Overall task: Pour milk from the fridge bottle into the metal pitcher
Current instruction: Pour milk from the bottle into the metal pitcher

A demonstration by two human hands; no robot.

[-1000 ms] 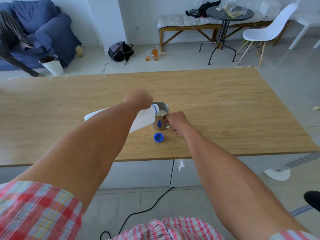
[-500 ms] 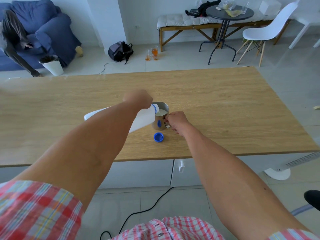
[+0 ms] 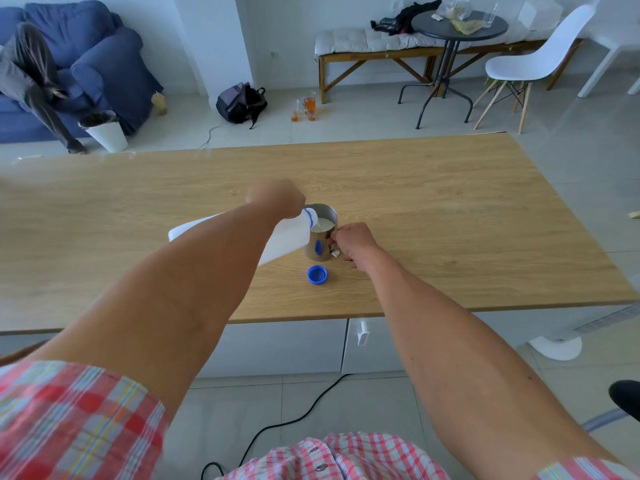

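**Mid-pour: milk in the pitcher, bottle not yet righted**

My left hand (image 3: 275, 199) is wrapped around the neck end of the bottle (image 3: 284, 242), knuckles up; my forearm hides most of the bottle's body, so I can't see exactly how my fingers lie. The bottle is tipped well over, its base out to my left and its mouth, with the blue ring, sitting right over the rim of the pitcher (image 3: 321, 237). My right hand (image 3: 353, 242) is curled at the pitcher's handle, fingers pinched around it, steadying it where it stands upright on the tabletop (image 3: 450, 209).

Inside the pitcher I can see a white surface of milk, fairly high up the wall, though I can't judge the exact level from this angle. I can't make out a stream at the mouth, so I can't tell whether milk is running now.

The cap (image 3: 317, 274) lies open side up on the tabletop, just in front of the pitcher.

As I judge it, the main part is largely done: bottle opened, milk in. What's left is to decide the fill is enough, bring the bottle upright without dribbling down the pitcher's side, and set it down.
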